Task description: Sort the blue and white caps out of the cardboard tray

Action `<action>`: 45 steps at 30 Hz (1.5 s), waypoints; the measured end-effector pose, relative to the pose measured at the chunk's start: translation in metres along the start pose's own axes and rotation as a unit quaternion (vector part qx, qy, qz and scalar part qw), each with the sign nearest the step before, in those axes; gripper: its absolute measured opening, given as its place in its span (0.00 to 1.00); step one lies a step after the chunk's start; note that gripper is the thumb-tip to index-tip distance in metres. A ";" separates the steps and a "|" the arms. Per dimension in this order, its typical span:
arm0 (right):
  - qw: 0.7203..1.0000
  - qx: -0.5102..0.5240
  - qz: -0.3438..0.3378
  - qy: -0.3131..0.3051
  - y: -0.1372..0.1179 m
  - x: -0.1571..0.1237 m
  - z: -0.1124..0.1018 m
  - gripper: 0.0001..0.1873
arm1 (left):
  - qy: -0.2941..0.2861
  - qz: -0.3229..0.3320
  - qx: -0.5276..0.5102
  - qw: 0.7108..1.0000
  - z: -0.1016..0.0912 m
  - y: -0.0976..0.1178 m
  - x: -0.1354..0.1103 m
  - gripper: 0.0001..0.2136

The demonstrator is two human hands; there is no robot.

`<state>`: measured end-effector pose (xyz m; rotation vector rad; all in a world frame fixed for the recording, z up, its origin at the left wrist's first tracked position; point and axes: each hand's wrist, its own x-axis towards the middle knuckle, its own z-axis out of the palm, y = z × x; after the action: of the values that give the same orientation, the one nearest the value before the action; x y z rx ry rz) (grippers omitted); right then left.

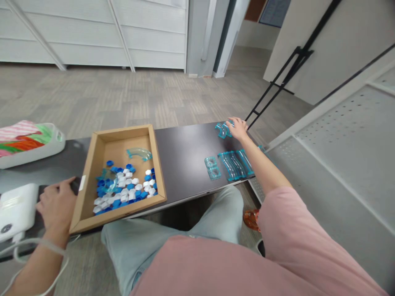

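My right hand (238, 129) is at the far right of the dark table, its fingers closed on a curved translucent blue track piece (230, 124). A similar curved piece (220, 130) lies just left of it. Nearer to me are wavy long track pieces (232, 165), set side by side, and two square pieces with round openings (212, 167). My left hand (60, 204) rests on the table beside the cardboard box (80, 209), fingers apart and partly bent. In the box are blue and white hexagonal pieces (125, 191) and a curved translucent track piece (139, 153).
A white device with a cable (18, 209) lies left of my left hand. Behind it stands a white bin (37, 149) with colourful pieces. A grey perforated panel (339, 135) borders the table's right end. My legs are under the front edge.
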<state>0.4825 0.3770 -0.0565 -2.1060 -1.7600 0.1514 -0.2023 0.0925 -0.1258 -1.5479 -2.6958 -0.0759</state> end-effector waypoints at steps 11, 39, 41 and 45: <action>0.863 0.026 -0.473 -0.177 -0.290 -0.110 0.053 0.23 | -0.027 0.005 -0.102 0.994 -0.036 0.027 -0.014 0.30; 0.930 0.083 -0.334 -0.129 -0.276 -0.080 0.048 0.14 | 0.021 -0.003 -0.143 0.990 -0.014 0.018 -0.011 0.54; 0.951 0.047 -0.282 -0.114 -0.234 -0.059 0.035 0.15 | 0.018 -0.010 -0.152 0.988 -0.012 0.017 -0.011 0.51; 0.977 -0.062 -0.172 -0.108 -0.156 -0.035 0.026 0.16 | 0.019 -0.002 -0.152 0.988 -0.006 0.013 -0.014 0.43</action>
<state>0.3231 0.3702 -0.0295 -1.8856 -2.2876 0.1836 -0.1839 0.0863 -0.1205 -1.5905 -2.7575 -0.5361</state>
